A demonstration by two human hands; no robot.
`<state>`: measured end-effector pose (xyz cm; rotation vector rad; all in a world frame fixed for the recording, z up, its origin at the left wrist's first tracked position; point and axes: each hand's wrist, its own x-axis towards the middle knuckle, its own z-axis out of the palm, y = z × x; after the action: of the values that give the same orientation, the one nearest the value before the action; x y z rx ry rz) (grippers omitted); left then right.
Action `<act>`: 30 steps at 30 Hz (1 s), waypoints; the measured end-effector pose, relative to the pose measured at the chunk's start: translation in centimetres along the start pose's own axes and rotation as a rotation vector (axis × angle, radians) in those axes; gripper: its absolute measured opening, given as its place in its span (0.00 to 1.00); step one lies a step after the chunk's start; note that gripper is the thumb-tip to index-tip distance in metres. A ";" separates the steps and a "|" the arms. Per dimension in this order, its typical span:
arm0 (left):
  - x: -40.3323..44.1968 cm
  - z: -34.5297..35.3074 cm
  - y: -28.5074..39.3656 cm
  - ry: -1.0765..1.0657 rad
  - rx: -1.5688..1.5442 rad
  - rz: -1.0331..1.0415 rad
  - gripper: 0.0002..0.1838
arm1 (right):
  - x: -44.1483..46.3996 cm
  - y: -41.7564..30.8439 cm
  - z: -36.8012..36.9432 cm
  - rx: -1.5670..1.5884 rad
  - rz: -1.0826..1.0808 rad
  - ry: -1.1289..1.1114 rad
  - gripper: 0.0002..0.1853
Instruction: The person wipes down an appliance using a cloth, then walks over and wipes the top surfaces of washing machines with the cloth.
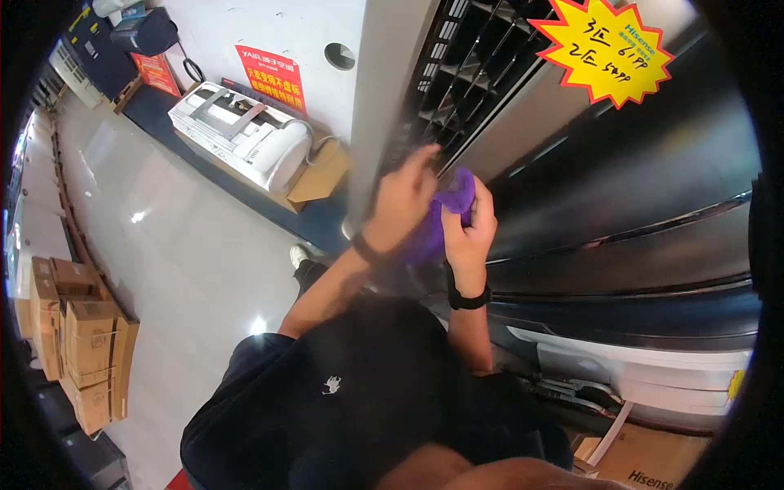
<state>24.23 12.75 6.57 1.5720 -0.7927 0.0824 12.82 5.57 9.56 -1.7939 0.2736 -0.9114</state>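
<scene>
My right hand (469, 230), with a black band on its wrist, pinches a purple cloth (458, 196) between thumb and fingers. Part of the cloth hangs down, blurred, between my two hands. Just left of it, my left hand (402, 200) is raised with its index finger stretched out and the fingers apart. It is slightly smeared by motion, and I see nothing held in it. That fingertip is close to the dark slatted grille (461, 77) of a tall appliance; whether it touches I cannot tell.
A yellow starburst price sign (606, 51) sits on the appliance's dark glossy panel (629, 171). To the left, a white air-conditioner unit (273, 151) rests on cardboard on a low dark platform. Stacked cardboard boxes (91, 343) stand across the shiny floor (175, 269).
</scene>
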 end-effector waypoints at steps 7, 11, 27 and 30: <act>1.8 -1.5 -1.6 0.121 0.043 -0.040 0.36 | -0.4 0.6 0.1 -0.028 0.014 -0.019 0.26; 1.4 -1.0 -1.9 0.069 0.094 -0.054 0.35 | -0.6 0.1 0.4 0.004 0.060 -0.028 0.26; 1.3 -1.9 -2.3 -0.073 0.021 -0.304 0.28 | 7.0 1.5 2.6 -0.476 -0.218 -0.056 0.33; 1.2 -2.3 -1.7 -0.129 -0.031 -0.388 0.29 | 7.1 1.7 3.7 -0.561 -0.068 -0.067 0.33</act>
<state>26.94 14.25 6.11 1.6865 -0.5713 -0.3144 20.67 3.41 10.69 -2.3563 0.4608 -0.8731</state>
